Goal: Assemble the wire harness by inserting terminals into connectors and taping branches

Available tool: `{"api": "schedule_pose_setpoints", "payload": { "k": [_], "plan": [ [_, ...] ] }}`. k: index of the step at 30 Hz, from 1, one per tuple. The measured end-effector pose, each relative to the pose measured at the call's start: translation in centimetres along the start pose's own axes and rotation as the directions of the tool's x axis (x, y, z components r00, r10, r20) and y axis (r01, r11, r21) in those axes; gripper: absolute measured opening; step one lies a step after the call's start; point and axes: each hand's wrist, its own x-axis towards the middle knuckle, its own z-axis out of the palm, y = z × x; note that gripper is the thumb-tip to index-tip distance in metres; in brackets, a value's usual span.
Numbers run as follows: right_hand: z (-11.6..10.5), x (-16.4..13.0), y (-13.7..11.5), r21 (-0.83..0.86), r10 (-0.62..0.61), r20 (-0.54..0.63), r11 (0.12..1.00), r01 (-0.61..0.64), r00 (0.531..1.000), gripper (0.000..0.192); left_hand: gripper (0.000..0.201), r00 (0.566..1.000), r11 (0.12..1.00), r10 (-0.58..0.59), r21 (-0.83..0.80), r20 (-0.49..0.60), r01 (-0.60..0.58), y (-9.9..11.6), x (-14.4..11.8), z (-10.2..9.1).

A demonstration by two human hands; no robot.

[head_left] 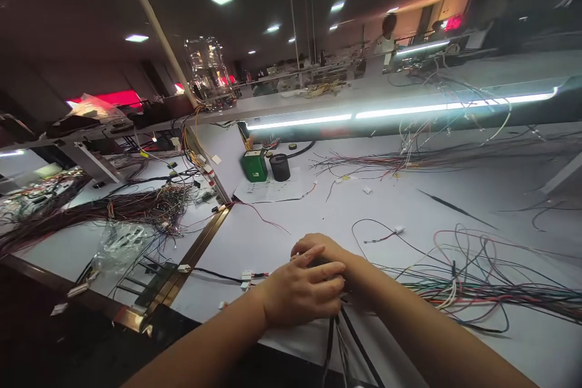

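My left hand (300,290) lies over my right hand (330,250) near the front edge of the white worktable (273,236). Both hands close around a dark bundle of wires (350,330) that runs down off the table edge toward me. The spot where the fingers meet is hidden by the left hand. A black lead with small white connectors (248,277) lies just left of my hands. A loose spread of coloured wires (477,291) fans out to the right of my right forearm.
A green box (254,165) and a black cup (280,167) stand at the back beneath a bright light strip (409,110). More wire bundles (113,209) cover the neighbouring bench at left. A metal rail (195,251) divides the benches. A person (387,33) stands far back.
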Motion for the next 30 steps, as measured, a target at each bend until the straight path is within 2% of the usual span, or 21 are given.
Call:
{"api": "schedule_pose_setpoints", "payload": {
  "k": [4, 6, 8, 10, 12, 14, 16, 19, 21, 23, 25, 26, 28, 30],
  "plan": [
    [-0.9, -3.0, 1.0, -0.084, 0.148, -0.054, 0.985, -0.152, 0.988, 0.016, 0.017, 0.982, 0.987, 0.146, -0.089, 0.123, -0.135, -0.9, 0.2, 0.9],
    [-1.7, -5.3, 1.4, -0.106, 0.181, -0.109, 0.976, -0.192, 0.978, 0.024, 0.013, 0.970, 0.986, 0.097, -0.151, 0.224, -0.064, -1.3, 0.4, 1.3],
    [-2.0, -7.4, 1.7, -0.087, 0.208, -0.144, 0.971, -0.222, 0.967, 0.029, 0.009, 0.931, 0.964, -0.037, -0.234, 0.362, 0.129, -2.0, 0.9, 1.5],
    [-1.7, -9.0, 1.8, -0.031, 0.236, -0.156, 0.969, -0.244, 0.959, 0.029, 0.020, 0.827, 0.861, -0.196, -0.311, 0.526, 0.402, -2.8, 1.6, 1.5],
    [-0.8, -10.1, 1.8, 0.031, 0.266, -0.178, 0.964, -0.264, 0.947, 0.029, 0.026, 0.687, 0.662, -0.299, -0.374, 0.663, 0.649, -3.6, 1.9, 1.6],
    [0.2, -10.8, 1.7, 0.061, 0.281, -0.215, 0.960, -0.275, 0.935, 0.029, 0.025, 0.581, 0.459, -0.353, -0.406, 0.733, 0.791, -4.2, 1.8, 1.8],
    [0.9, -11.2, 1.6, 0.092, 0.293, -0.263, 0.956, -0.279, 0.919, 0.026, 0.025, 0.537, 0.340, -0.379, -0.426, 0.754, 0.838, -4.5, 1.2, 2.1],
    [1.1, -11.7, 1.2, 0.191, 0.268, -0.286, 0.957, -0.219, 0.920, 0.021, 0.030, 0.516, 0.269, -0.399, -0.441, 0.758, 0.856, -4.4, 0.2, 2.6],
    [0.7, -11.9, 0.6, 0.260, 0.178, -0.270, 0.960, -0.107, 0.946, 0.022, 0.032, 0.511, 0.215, -0.414, -0.465, 0.754, 0.859, -4.2, -0.2, 2.9],
    [0.3, -11.9, -0.2, 0.269, 0.029, -0.231, 0.963, 0.035, 0.973, 0.031, 0.033, 0.493, 0.139, -0.436, -0.485, 0.753, 0.863, -3.9, -0.4, 3.1],
    [0.1, -11.6, -1.2, 0.206, -0.088, -0.181, 0.971, 0.125, 0.980, 0.044, 0.036, 0.451, 0.062, -0.472, -0.481, 0.758, 0.874, -3.6, -0.6, 3.1],
    [0.1, -11.4, -1.7, 0.152, -0.107, -0.171, 0.979, 0.134, 0.979, 0.047, 0.038, 0.420, 0.030, -0.505, -0.472, 0.754, 0.881, -3.3, -0.7, 3.1],
    [0.2, -11.1, -2.3, 0.029, -0.102, -0.177, 0.994, 0.109, 0.979, 0.045, 0.039, 0.367, -0.012, -0.584, -0.460, 0.724, 0.888, -2.6, -0.9, 3.1],
    [0.4, -11.0, -2.4, -0.055, -0.106, -0.179, 0.994, 0.098, 0.978, 0.039, 0.039, 0.349, -0.038, -0.658, -0.492, 0.667, 0.870, -1.6, -1.3, 2.9]
  ]
}}
